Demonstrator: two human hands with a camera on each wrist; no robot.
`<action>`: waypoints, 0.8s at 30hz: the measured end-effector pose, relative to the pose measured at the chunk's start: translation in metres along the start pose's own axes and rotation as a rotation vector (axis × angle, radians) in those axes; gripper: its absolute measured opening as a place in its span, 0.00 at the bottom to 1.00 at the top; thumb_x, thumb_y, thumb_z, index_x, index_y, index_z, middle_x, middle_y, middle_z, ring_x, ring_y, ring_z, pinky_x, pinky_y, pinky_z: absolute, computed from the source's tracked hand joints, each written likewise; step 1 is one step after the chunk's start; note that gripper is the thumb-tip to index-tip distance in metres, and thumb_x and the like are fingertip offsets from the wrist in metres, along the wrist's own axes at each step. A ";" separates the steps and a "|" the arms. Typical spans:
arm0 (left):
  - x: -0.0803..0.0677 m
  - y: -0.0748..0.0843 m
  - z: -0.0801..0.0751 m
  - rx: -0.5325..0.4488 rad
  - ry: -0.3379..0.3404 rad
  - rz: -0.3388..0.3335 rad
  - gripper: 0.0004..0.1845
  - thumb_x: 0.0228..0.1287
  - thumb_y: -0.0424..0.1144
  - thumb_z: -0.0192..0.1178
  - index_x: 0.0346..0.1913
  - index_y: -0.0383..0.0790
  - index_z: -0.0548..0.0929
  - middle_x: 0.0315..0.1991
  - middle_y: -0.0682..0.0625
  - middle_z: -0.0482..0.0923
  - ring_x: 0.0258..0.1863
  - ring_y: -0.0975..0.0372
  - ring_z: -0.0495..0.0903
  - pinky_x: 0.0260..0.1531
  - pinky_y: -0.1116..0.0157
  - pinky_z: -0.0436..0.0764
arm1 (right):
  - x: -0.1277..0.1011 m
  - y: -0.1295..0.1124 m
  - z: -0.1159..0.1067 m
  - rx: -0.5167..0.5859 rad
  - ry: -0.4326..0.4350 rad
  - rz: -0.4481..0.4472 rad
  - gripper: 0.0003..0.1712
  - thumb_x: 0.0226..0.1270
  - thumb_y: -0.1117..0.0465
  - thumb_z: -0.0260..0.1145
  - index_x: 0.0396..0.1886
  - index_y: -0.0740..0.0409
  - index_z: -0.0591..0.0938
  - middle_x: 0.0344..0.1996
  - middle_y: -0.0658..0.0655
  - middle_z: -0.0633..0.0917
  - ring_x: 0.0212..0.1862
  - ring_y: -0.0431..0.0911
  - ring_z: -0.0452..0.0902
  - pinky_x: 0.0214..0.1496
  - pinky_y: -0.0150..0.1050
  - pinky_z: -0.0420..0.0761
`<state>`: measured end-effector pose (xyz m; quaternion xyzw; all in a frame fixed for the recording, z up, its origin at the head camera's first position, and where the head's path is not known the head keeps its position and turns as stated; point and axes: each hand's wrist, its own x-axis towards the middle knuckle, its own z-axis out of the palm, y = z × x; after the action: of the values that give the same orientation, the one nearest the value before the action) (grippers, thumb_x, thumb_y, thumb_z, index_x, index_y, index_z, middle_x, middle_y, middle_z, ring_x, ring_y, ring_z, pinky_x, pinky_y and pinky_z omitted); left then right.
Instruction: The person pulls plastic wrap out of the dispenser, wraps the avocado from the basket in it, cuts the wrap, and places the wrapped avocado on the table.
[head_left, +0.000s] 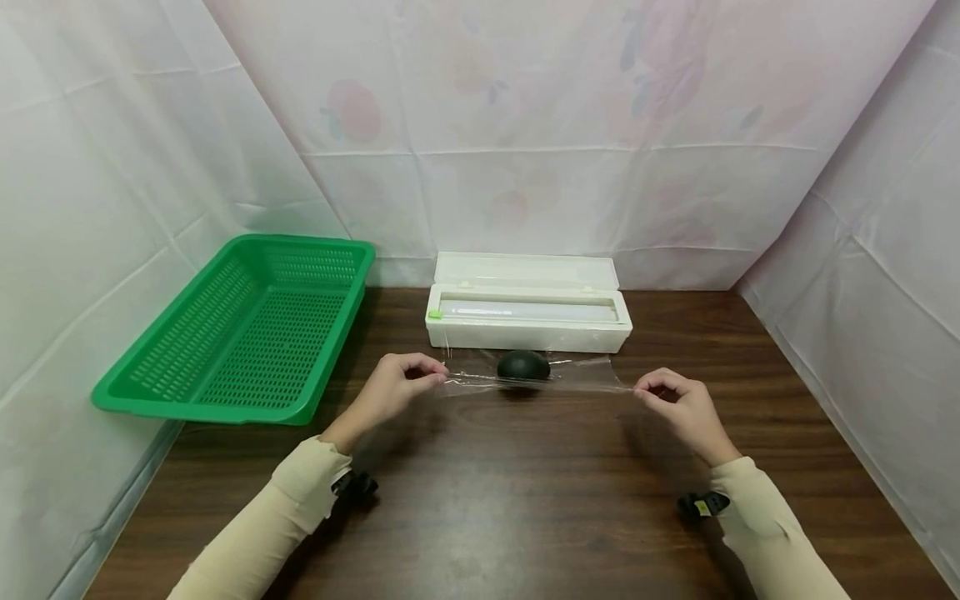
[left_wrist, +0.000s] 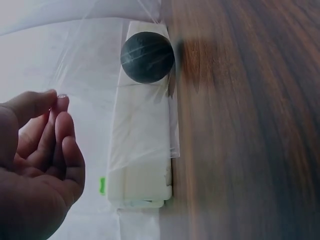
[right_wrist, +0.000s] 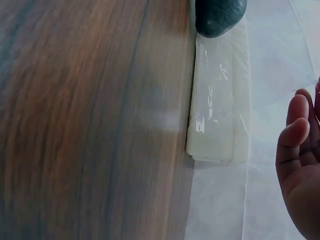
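Note:
A clear sheet of cling film [head_left: 585,375] is stretched between both hands above the table. My left hand [head_left: 393,387] pinches its near left corner between thumb and fingertips; my right hand [head_left: 686,408] pinches the near right corner. Between them lies a dark green oval fruit that looks like an avocado [head_left: 523,366], with film around it; whether the film lies under or over all of it I cannot tell. In the left wrist view, film passes in front of the avocado [left_wrist: 147,57]. The right fingertips are partly cut off in the right wrist view.
Just behind the avocado stands a white cling film dispenser box [head_left: 528,335], its lid [head_left: 525,271] raised and a roll inside. A green slide cutter [head_left: 435,315] sits at its left end. At the left is a green perforated basket [head_left: 330,350]. Printed curtains surround the wooden table [head_left: 510,500].

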<state>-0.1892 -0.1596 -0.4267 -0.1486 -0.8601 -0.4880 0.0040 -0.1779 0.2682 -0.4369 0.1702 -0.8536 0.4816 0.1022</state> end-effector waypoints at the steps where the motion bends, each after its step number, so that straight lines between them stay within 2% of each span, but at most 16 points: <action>1: 0.001 0.000 0.000 -0.006 0.007 -0.009 0.06 0.61 0.36 0.67 0.38 0.38 0.88 0.33 0.45 0.87 0.27 0.67 0.76 0.28 0.73 0.76 | 0.001 0.000 0.001 0.008 0.006 0.014 0.03 0.64 0.72 0.65 0.31 0.64 0.84 0.30 0.53 0.84 0.32 0.31 0.75 0.32 0.27 0.75; 6: 0.005 0.001 0.003 0.010 0.074 -0.021 0.05 0.61 0.36 0.67 0.37 0.38 0.89 0.32 0.45 0.87 0.26 0.68 0.75 0.27 0.73 0.75 | 0.007 0.000 0.003 0.007 0.036 0.044 0.03 0.65 0.67 0.67 0.31 0.62 0.84 0.30 0.50 0.84 0.31 0.33 0.74 0.32 0.27 0.74; 12: 0.013 0.004 0.007 0.066 0.192 -0.026 0.04 0.60 0.37 0.68 0.35 0.40 0.89 0.33 0.46 0.88 0.28 0.65 0.77 0.28 0.72 0.75 | 0.016 0.001 0.007 0.015 0.080 0.091 0.05 0.63 0.66 0.69 0.33 0.66 0.84 0.27 0.39 0.82 0.29 0.32 0.73 0.30 0.26 0.74; 15: 0.019 0.004 0.009 0.075 0.227 -0.032 0.05 0.59 0.38 0.69 0.34 0.39 0.88 0.33 0.46 0.88 0.28 0.66 0.77 0.28 0.72 0.74 | 0.020 0.002 0.008 0.000 0.101 0.113 0.05 0.62 0.65 0.70 0.33 0.65 0.85 0.25 0.38 0.81 0.28 0.32 0.72 0.29 0.26 0.73; 24: 0.034 0.000 0.012 0.062 0.318 -0.051 0.08 0.58 0.39 0.70 0.34 0.37 0.88 0.28 0.45 0.87 0.25 0.67 0.76 0.26 0.72 0.72 | 0.034 0.007 0.012 -0.137 0.131 0.065 0.05 0.62 0.65 0.70 0.30 0.63 0.85 0.26 0.56 0.83 0.26 0.32 0.70 0.29 0.24 0.71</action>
<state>-0.2198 -0.1412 -0.4274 -0.0474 -0.8667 -0.4786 0.1324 -0.2122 0.2554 -0.4372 0.1030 -0.8811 0.4354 0.1536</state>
